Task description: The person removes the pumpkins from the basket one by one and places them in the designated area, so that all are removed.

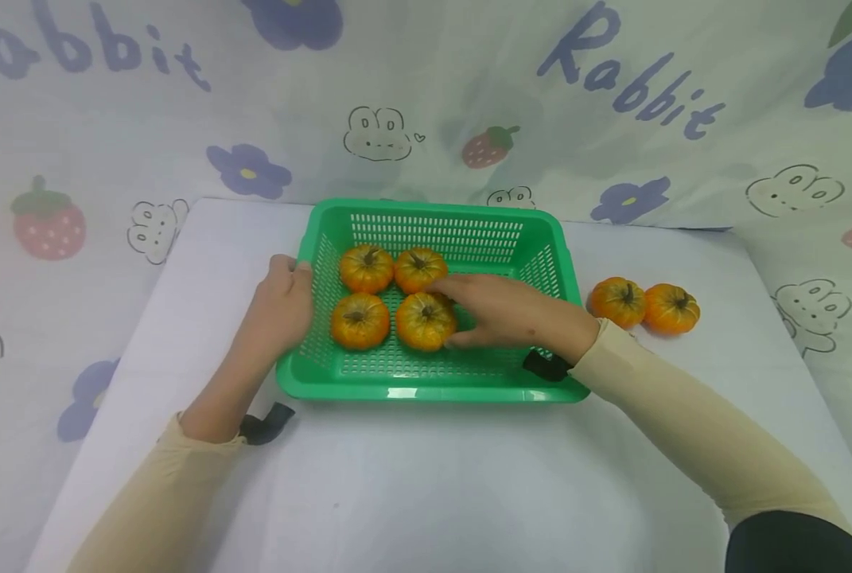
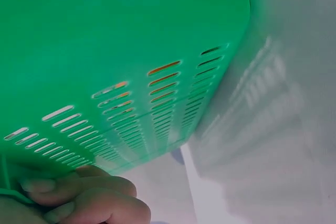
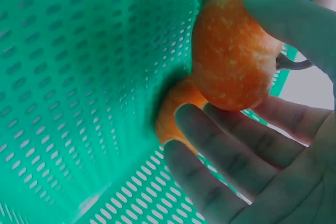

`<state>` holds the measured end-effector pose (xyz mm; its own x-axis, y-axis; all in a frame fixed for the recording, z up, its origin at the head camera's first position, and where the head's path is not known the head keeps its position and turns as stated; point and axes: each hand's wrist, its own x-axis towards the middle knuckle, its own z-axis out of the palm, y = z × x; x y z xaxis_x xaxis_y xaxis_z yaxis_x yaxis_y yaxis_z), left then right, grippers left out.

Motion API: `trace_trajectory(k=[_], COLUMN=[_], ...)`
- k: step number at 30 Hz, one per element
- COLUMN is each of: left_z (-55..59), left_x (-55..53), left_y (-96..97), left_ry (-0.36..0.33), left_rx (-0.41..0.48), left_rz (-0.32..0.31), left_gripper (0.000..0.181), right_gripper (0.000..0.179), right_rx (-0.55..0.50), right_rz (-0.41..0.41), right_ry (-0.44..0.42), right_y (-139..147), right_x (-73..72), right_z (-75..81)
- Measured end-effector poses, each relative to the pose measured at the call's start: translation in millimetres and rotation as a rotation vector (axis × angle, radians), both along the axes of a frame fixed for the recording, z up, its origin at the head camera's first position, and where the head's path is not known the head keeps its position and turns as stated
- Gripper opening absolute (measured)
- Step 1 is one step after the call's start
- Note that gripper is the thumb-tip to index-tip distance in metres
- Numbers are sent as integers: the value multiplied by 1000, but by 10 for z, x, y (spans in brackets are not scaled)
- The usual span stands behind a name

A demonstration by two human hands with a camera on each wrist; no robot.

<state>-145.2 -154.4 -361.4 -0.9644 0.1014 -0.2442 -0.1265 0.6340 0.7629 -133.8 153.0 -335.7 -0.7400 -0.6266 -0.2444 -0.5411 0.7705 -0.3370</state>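
Note:
A green plastic basket [image 1: 440, 392] stands on the white table, and several small orange pumpkins sit inside it. My left hand [image 1: 285, 306] grips its left rim; in the left wrist view the curled fingers [image 2: 100, 195] show beside the slotted wall. Over the basket, my right hand [image 1: 500, 314] reaches in from the right, fingers loosely spread. Its thumb and fingers lie about the front-right pumpkin [image 1: 426, 322], which rests on the basket floor. In the right wrist view this pumpkin [image 3: 233, 45] lies between thumb and fingers, partly covering another pumpkin [image 3: 176, 111].
To the right of the basket, two more pumpkins [image 1: 617, 302] sit side by side on the table. A patterned cloth [image 1: 426, 95] with rabbits, flowers and strawberries hangs behind. Dark straps [image 1: 268, 424] show at both wrists.

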Motion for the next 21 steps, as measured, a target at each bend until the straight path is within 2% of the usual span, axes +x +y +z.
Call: trace_trajectory(k=[12,21], left_z=[-25,-25], left_x=[-2,-10], left_y=[-9,-9], left_ry=[-16,-31], left_rx=[44,48], left_rz=[-2,0], left_gripper=[61,62], right_gripper=[75,76], right_rx=[-46,-37], right_rz=[-35,-71], right_ry=[79,89], right_y=[264,472], right_x=[299,492], right_z=[315,432])
